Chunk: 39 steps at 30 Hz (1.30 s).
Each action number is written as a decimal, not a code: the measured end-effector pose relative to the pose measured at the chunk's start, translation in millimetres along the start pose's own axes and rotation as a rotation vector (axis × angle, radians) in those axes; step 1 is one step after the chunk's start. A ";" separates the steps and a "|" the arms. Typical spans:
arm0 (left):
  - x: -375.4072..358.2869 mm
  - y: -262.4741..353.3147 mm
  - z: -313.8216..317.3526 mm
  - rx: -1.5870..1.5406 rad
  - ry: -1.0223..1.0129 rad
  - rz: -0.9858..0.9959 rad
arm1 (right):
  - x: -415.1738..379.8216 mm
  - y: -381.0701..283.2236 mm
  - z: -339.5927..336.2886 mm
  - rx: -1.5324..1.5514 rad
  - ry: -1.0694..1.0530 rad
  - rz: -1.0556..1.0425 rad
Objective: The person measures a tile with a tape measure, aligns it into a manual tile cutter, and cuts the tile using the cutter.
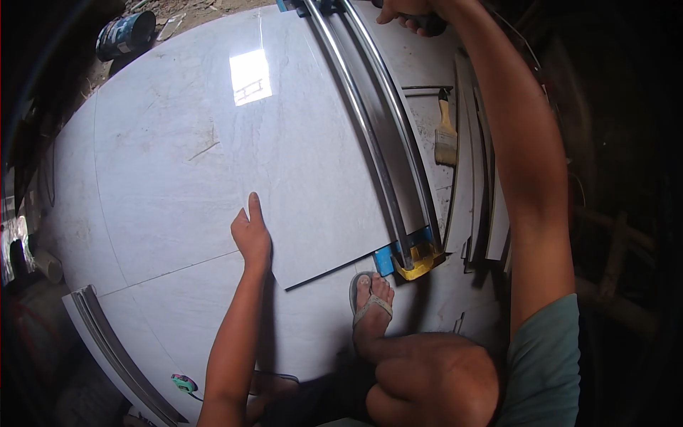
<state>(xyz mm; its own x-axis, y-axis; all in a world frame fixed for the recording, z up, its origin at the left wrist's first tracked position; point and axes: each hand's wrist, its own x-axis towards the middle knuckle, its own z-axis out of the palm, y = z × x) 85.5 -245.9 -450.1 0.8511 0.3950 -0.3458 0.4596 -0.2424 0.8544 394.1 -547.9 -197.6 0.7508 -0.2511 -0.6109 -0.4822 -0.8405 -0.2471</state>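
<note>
Bent knee [441, 373] is filling the frame's lower right. Pale floor [156, 185] is spreading leftward, 1 tile [320, 178] lying at centre, partly beneath 2 metal rails [356, 114]. Left hand [253, 236] is resting against the tile's left edge, thumb extended, grip unclear; right hand [409, 16] is gripping a dark handle [432, 25], top centre-right. 1 bucket [126, 35] is lying upper left; shadow [619, 178] is darkening the far right.

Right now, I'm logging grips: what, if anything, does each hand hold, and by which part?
The right hand grips a dark handle, apparently of the tile cutter. The left hand is at an edge of the tile; whether it grips cannot be told.
</note>
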 end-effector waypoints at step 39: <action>0.6 0.2 -1.3 0.046 -0.007 0.050 | -41.9 22.6 16.6 0.367 0.153 -0.231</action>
<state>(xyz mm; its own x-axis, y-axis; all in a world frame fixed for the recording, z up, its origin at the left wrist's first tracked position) 85.8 -244.5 -449.6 0.8749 0.3754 -0.3060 0.4277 -0.3025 0.8518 344.3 -548.4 -190.1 0.9023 -0.1683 -0.3968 -0.4012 -0.6643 -0.6307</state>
